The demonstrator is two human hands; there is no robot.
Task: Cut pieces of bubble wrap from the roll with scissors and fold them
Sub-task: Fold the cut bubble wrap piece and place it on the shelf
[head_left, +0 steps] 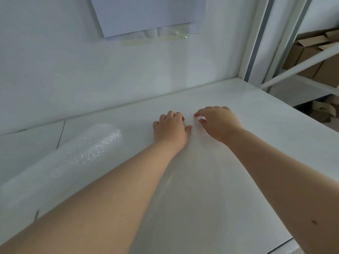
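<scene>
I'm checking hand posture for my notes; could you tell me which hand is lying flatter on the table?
The left hand lies flatter, knuckles low on the white table; the right hand is arched, fingertips pinching downward.

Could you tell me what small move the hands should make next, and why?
Probably press the fold flat: both the left hand and right hand rest on a faint clear piece between them, apart from the roll. No scissors are visible.

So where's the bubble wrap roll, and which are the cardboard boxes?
bubble wrap roll (73, 158), head view, on the middle of its shiny side.
cardboard boxes (315, 57), head view, on the brown front of those on the shelf.
</scene>
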